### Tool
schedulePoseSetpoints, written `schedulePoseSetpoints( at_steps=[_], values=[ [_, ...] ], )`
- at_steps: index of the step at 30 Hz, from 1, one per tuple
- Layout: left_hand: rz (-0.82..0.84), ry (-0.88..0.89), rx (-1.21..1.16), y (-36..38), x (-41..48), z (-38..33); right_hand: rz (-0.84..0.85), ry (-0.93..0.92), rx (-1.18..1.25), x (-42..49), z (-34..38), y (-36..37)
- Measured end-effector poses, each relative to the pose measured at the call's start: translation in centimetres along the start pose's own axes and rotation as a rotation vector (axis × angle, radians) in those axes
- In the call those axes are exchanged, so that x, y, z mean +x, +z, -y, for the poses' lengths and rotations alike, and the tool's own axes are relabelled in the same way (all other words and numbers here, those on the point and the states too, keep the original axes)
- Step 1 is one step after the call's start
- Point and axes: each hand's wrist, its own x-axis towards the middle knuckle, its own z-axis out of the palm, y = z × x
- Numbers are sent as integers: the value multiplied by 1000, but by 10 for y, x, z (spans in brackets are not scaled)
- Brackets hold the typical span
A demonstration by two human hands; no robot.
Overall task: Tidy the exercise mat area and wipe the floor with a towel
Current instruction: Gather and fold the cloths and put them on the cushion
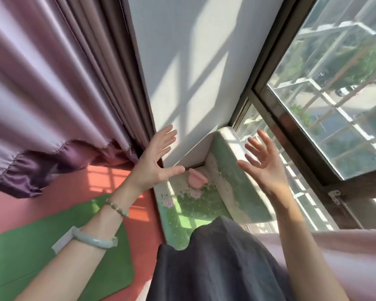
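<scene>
A green exercise mat (41, 246) lies on the pink-red floor (74, 192) at the lower left. My left hand (159, 157) is raised with fingers spread, holding nothing, close to the white wall and above a green floral cushion (189, 211) on the window seat. My right hand (263, 161) is also raised and spread, empty, in front of the upright green cushion (228, 170) along the window. A small pink object (195, 178) sits in the seat's far corner between the two hands. No towel is visible.
Purple curtains (52, 94) hang on the left, their hem bunched on the floor. A dark-framed window (313, 105) with outside bars fills the right. My dark grey clothing (215, 263) covers the near part of the seat.
</scene>
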Motion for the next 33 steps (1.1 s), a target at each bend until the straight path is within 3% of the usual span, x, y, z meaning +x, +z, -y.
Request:
schedulePoseSetpoints(
  at_steps=[8, 15, 33],
  values=[
    [9, 31, 39, -51, -116, -16, 44, -74, -68, -104, 28, 52],
    [-96, -6, 41, -94, -220, -20, 132, -30, -87, -189, 39, 98],
    [-722, -212, 41, -122, -503, -13, 646, -17, -103, -284, 24, 236]
  ],
)
